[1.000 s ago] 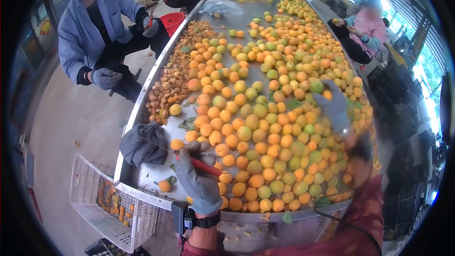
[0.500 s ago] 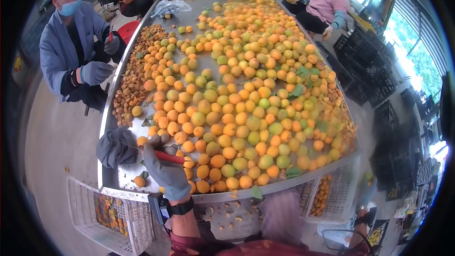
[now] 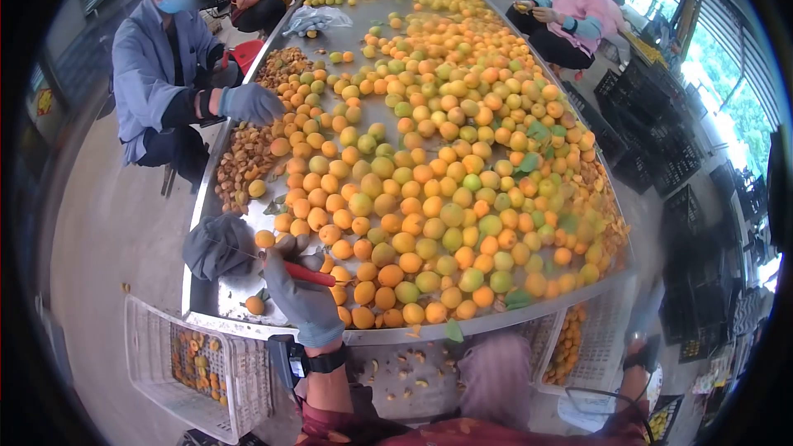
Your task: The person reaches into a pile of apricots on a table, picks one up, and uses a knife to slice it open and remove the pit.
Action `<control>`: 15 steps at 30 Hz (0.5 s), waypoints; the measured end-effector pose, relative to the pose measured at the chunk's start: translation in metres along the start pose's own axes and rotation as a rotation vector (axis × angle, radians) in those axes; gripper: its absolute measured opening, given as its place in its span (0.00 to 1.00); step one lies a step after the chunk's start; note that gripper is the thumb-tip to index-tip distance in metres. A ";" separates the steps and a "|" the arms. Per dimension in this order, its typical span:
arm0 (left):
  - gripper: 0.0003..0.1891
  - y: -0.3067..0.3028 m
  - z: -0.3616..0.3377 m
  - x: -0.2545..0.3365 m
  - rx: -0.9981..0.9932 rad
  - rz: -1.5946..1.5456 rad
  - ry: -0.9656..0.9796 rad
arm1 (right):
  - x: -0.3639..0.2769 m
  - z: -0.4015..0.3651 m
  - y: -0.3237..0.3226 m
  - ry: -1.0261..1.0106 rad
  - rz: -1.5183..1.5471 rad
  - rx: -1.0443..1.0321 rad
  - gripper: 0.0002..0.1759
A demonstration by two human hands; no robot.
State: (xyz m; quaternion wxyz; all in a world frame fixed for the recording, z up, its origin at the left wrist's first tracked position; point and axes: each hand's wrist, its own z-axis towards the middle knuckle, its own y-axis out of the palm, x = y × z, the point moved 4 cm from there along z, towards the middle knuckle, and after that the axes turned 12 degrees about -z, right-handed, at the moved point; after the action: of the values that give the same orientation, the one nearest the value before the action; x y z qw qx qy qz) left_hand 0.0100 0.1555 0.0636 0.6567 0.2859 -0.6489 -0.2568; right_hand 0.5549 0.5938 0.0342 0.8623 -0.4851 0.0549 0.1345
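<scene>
My left hand [image 3: 304, 301], in a grey glove, reaches over the near left corner of the metal table. Across its palm lies a red-handled tool [image 3: 310, 273], held by the curled fingers; its working end cannot be made out. Close by its fingertips is an orange apricot [image 3: 264, 239], and a grey cloth [image 3: 218, 248] lies left of it. Many apricots [image 3: 410, 263], orange to green, cover the table to the right. At the right edge, my right hand [image 3: 648, 314] is a blur beside the right-hand white crate [image 3: 596, 337]; its fingers and anything in them cannot be made out.
The table's metal rim [image 3: 239, 329] runs in front of me. Below left stands a white crate [image 3: 248, 380] with fruit pieces. A gloved co-worker [image 3: 161, 74] sits on the left, other people farther back. Black crates [image 3: 632, 120] stack at right.
The view has shifted slightly, moving the table right and up. The left co-worker's gloved hand has reached over the table. My left hand still holds the red-handled tool.
</scene>
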 end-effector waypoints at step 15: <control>0.20 0.001 0.021 -0.004 0.095 0.113 0.043 | -0.473 0.021 0.105 -0.953 0.398 -0.167 0.27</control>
State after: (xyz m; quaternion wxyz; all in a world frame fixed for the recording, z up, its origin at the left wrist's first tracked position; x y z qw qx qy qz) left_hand -0.0111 0.1582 0.0610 0.6695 0.2854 -0.6612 -0.1820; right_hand 0.0713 0.5785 0.0657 0.7078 -0.4172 -0.2635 0.5055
